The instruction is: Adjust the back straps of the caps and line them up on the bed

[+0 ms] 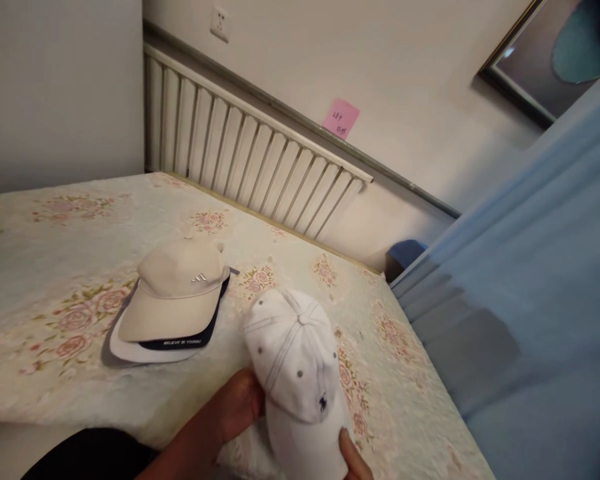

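Note:
A white baseball cap [297, 347] with a small dark logo is held over the bed, its brim pointing down toward me. My left hand [245, 403] grips the cap's left side near where crown and brim meet; most of its fingers are tucked behind the cap. At the brim's right edge, my right hand [354, 457] has its thumb on top, and the rest is out of frame or hidden beneath. To the left, a beige cap [173, 290] rests on a stack with a dark navy cap [213, 330] and a white brim [125, 347] showing below it.
The bed's floral cover [145, 393] spreads under everything. Behind it stand a white radiator [245, 147] and a wall with a pink note [341, 119] and a socket [220, 25]. A blue curtain [530, 280] hangs along the right, with a dark blue object [405, 253] beside it.

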`<state>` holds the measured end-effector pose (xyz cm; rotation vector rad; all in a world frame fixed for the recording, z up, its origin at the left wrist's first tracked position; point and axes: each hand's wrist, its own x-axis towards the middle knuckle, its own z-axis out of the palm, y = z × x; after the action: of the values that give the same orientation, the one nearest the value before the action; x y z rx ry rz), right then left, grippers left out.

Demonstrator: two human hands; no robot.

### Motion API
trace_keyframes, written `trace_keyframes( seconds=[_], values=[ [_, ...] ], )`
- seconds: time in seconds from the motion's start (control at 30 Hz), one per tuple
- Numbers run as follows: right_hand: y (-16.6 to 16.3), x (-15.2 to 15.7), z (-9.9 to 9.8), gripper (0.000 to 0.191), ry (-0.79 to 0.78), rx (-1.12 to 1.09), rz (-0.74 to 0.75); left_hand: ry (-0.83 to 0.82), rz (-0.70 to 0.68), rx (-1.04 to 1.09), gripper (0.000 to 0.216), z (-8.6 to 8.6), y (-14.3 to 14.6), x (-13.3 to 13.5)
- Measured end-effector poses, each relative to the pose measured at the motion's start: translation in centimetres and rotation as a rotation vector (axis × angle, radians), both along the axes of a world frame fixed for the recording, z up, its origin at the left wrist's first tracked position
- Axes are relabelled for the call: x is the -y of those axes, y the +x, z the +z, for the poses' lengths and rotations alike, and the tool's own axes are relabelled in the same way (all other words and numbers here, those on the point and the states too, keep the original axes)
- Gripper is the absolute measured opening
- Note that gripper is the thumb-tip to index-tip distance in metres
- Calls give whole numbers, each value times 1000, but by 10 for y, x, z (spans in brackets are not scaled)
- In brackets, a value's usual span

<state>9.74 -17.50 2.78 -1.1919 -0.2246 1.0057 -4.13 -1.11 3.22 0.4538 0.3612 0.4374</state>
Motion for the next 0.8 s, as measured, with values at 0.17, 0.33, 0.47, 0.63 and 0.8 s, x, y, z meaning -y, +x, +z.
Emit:
trace_keyframes(
  seconds=[0.17, 0.33, 0.47, 0.63, 0.8],
  values=[
    [45, -37, 23, 32, 233, -232, -125, -37, -71, 51, 28, -5, 4, -7],
    [112, -92, 24, 31, 370, -217, -286, -24, -60, -21, 29, -10, 5, -9],
    [160, -138, 9, 34, 430, -233, -351, -26, -54, -93, 31, -11, 7, -9],
    [188, -174, -32, 32, 383, -223, -418, -26, -53, -98, 32, -16, 8, -8],
    [190, -182, -58, 29, 350, -182, -439, -34, -69, -67, 31, -22, 10, -8]
  ],
)
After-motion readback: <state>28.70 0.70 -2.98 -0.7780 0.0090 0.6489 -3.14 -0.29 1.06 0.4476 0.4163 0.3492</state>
